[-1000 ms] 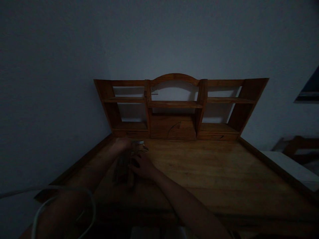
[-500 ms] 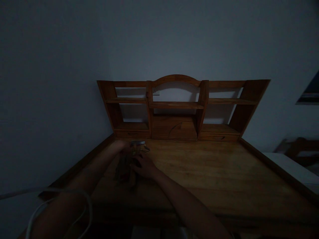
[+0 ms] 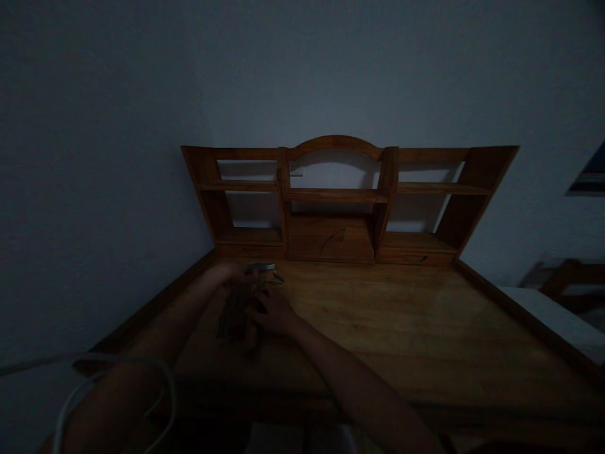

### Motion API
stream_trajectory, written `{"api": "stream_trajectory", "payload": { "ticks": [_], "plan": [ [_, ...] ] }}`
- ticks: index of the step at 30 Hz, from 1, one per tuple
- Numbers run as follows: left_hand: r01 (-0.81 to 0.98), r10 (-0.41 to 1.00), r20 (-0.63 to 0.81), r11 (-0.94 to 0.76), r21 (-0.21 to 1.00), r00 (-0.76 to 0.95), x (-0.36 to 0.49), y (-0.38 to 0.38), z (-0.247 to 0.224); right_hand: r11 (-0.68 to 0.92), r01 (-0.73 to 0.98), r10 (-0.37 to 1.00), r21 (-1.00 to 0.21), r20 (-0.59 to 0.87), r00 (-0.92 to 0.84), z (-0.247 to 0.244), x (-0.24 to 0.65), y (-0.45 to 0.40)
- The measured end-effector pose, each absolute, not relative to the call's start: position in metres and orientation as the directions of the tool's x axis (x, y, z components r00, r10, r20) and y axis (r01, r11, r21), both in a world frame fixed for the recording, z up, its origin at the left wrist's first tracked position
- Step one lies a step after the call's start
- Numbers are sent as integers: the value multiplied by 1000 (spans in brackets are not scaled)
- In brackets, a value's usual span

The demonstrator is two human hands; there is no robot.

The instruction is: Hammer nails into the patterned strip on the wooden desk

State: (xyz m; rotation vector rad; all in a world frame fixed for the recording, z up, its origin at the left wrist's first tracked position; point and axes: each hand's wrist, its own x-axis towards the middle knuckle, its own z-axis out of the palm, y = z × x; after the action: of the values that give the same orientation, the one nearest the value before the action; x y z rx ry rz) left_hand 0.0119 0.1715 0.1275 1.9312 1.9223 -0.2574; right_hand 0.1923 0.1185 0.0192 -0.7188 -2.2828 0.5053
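On the left part of the wooden desk [image 3: 378,328] lies a dark cluster of objects [image 3: 234,315], too dim to make out, with a metallic piece [image 3: 261,267] at its far end. My left hand [image 3: 231,275] is at the far left side of the cluster; its fingers are mostly lost in shadow. From the right, my right hand [image 3: 271,311] reaches onto the cluster with fingers curved, and what they hold is too dark to tell.
A wooden shelf unit [image 3: 335,195] with drawers stands at the desk's back against the wall. A pale cable [image 3: 118,358] loops across my left forearm. At the right are a white surface [image 3: 553,315] and a wooden chair [image 3: 579,277].
The view has shifted slightly, so the shelf sits a little higher. Both hands remain at the cluster with only small movement.
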Motion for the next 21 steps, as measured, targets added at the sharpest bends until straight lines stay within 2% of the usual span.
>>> {"api": "stream_trajectory", "payload": {
  "ticks": [4,7,9,11,15,17,21],
  "plan": [
    [976,852,-522,148,159,-44,9,171,131,773,353,617,-527,497,-610,18,192,118],
    [972,867,-497,93,214,27,6,178,137,779,351,612,-519,506,-608,19,192,117],
    [961,896,-430,16,276,108,7,184,143,782,351,609,-516,508,-610,19,192,117],
    [950,938,-300,-80,302,174,15,190,148,784,350,606,-512,511,-610,19,192,117],
    [941,961,-44,-258,219,274,47,194,143,795,349,595,-497,524,-609,18,192,119],
    [942,956,-29,-282,182,292,63,195,131,803,348,586,-485,531,-612,18,192,119],
    [970,975,-46,-213,116,219,75,199,103,826,343,558,-448,559,-613,19,193,120]
  ]
}}
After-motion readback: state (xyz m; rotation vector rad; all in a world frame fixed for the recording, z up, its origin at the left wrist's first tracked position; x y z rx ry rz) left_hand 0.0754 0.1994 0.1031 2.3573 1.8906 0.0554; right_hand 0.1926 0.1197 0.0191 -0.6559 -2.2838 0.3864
